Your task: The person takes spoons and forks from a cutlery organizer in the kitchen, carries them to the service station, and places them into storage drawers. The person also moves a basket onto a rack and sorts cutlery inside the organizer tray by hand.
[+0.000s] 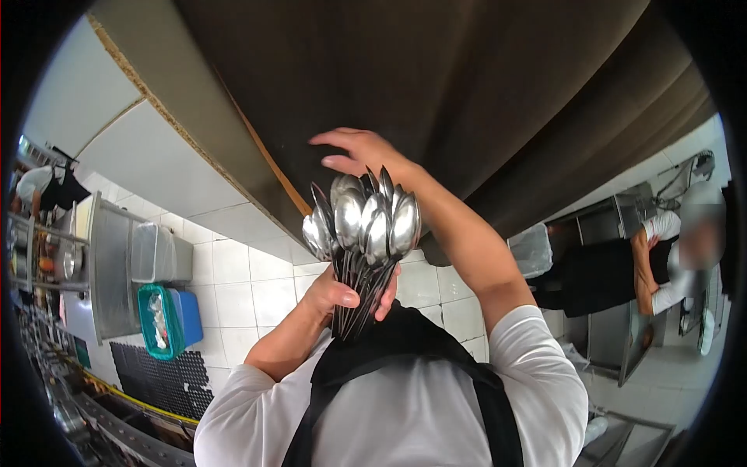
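Observation:
A thick bunch of metal spoons (362,222) stands upright in front of my chest, bowls up and handles down. My left hand (334,296) is wrapped around the handles; its thumb crosses the front and fingertips show on the far side. Beyond the spoons, my right hand (358,152) reaches forward with fingers stretched out and nothing visible in them. It is up against or very near a dark brown curtain (327,70); whether they touch I cannot tell. The spoon bowls overlap part of my right forearm in the view.
A tiled wall edge (179,148) borders the curtain on the left. Lower left are a teal-lined bin (161,331), a grey bin (159,253), a black mat (159,377) and a steel counter (109,268). One person (607,265) stands at right, another (50,187) at far left.

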